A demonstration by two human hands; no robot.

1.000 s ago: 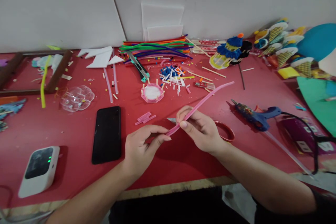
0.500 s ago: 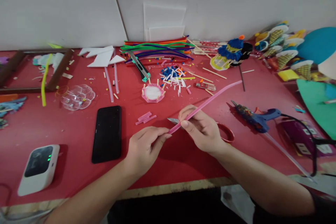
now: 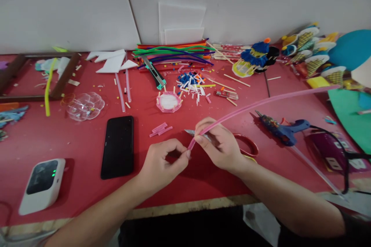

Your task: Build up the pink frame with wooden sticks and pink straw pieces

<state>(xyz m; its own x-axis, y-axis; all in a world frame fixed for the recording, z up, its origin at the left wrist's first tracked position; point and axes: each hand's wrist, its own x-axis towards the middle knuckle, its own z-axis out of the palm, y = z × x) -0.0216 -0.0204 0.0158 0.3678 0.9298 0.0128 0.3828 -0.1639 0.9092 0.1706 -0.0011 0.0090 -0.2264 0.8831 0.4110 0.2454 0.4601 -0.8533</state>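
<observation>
A long pink pipe cleaner [image 3: 255, 105] runs between my hands and arcs far out to the right. My left hand [image 3: 164, 166] pinches its near end between thumb and fingertips. Just above, my right hand [image 3: 218, 144] grips it between thumb and fingers. Scissors with a red handle [image 3: 252, 144] lie partly hidden beneath my right hand, their blade tip showing to its left. Several short pink pieces [image 3: 160, 128] rest on the table beyond my left hand. Farther back sits a small pink-rimmed white piece [image 3: 169, 102] with little wooden posts around it.
A black phone [image 3: 117, 146] and a white device [image 3: 43, 185] lie to the left. On the right are a blue glue gun [image 3: 285, 127] and its cable. Behind are a utility knife [image 3: 155, 73], coloured pipe cleaners [image 3: 174, 52], cut bits [image 3: 191, 83] and a brown frame [image 3: 66, 75].
The pink pipe cleaner now stretches much farther to the right, its far end past the glue gun. My left hand has shifted slightly right, its fingers more arched; both hands still hold the strip.
</observation>
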